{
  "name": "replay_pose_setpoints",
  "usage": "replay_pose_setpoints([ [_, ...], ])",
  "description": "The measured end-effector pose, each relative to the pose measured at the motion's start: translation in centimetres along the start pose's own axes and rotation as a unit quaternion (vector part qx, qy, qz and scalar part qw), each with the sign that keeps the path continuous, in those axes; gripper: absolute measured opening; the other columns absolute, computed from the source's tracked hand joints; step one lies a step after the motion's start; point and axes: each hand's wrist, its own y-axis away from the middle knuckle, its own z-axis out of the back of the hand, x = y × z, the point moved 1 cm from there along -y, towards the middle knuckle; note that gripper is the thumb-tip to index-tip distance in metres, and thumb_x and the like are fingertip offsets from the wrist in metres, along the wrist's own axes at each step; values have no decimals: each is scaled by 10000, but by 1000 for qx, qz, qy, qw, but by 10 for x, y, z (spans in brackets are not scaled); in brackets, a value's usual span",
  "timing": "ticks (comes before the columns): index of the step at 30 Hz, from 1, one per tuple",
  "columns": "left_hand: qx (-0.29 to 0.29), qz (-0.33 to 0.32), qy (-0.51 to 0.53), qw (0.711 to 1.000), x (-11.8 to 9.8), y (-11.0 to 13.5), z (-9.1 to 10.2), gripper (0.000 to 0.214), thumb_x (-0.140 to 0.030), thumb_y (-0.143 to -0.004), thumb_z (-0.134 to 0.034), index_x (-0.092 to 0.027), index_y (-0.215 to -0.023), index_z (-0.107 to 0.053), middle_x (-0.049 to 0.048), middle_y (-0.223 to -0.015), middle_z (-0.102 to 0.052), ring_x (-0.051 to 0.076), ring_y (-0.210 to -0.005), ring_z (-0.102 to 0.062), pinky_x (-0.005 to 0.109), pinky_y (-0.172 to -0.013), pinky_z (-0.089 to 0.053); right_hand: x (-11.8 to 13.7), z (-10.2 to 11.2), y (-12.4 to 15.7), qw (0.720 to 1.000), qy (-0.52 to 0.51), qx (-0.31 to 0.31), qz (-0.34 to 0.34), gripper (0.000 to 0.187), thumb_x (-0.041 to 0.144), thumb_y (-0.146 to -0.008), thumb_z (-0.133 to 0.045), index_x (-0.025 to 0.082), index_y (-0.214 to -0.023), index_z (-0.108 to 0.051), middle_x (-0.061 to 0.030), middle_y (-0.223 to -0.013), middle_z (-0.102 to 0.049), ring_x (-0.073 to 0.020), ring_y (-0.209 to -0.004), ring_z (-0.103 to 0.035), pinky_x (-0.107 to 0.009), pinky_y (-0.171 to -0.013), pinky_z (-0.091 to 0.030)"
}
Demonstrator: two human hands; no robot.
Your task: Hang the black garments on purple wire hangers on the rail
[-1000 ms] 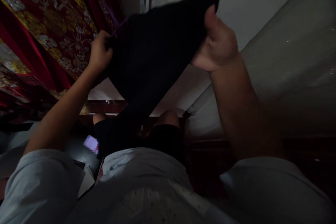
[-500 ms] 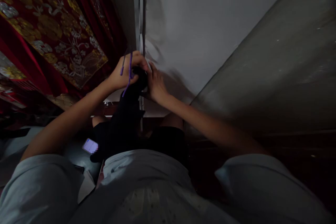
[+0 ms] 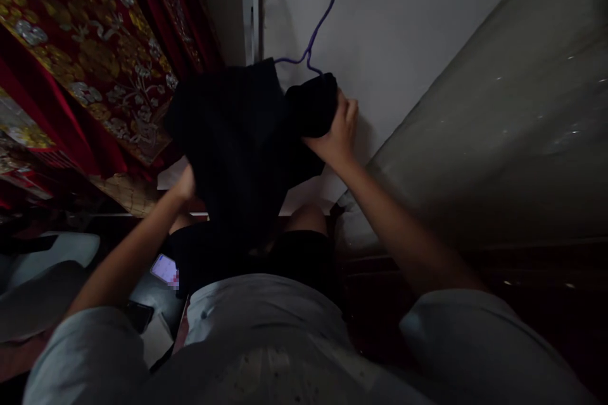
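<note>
Phone (image 3: 163,267) text is too small; my right grip (image 3: 339,133) clamps black cloth (image 3: 232,139) on a hanger (image 3: 309,50); left grip (image 3: 187,183), I can't tell.

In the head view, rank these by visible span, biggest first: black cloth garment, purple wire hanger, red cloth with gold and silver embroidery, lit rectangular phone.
1. Red cloth with gold and silver embroidery
2. Black cloth garment
3. Purple wire hanger, visible part only; its lower part is hidden
4. Lit rectangular phone
</note>
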Motion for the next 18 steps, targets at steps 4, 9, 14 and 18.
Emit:
replay_pose_setpoints([
  [4, -153, 62, 208, 964, 29, 26, -14, 720, -765, -1025, -322, -148, -1021, -694, 85, -874, -714, 269, -1050, -744, 430, -935, -603, -7, 8, -19, 998, 16, -48, -34, 940, 493, -790, -785, 178, -1554, -337, -210, -1412, -425, -423, -1369, -424, -653, -1106, -378],
  [9, -330, 109, 259, 901, 60, 27, -17, 450, -344, -703, -933, -117, -983, -663, 58, -937, -705, 201, -858, -676, 304, -787, -558, 15, 36, -32, 999, -16, -32, 34, 859, 442, -783, -828, 207, -1508, -432, -186, -1370, -470, -383, -1348, -415, -602, -1151, -339],
  [14, -397, 190, 318, 840, 66, 53, -37, 287, -367, -712, -792, -162, -803, -613, -2, -742, -602, 151, -698, -584, 247, -626, -485, 23, 50, -19, 997, -41, 4, 70, 781, 299, -733, -821, 229, -1449, -517, -151, -1365, -510, -368, -1350, -419, -579, -1150, -350],
  [18, -421, 238, 365, 795, 65, 74, -59, 340, -437, -678, -780, -173, -815, -614, -4, -769, -619, 155, -722, -603, 248, -643, -504, 25, 24, 13, 986, -145, -69, 43, 665, 272, -761, -710, 256, -1401, -530, -119, -1401, -518, -333, -1368, -435, -554, -1139, -374],
])
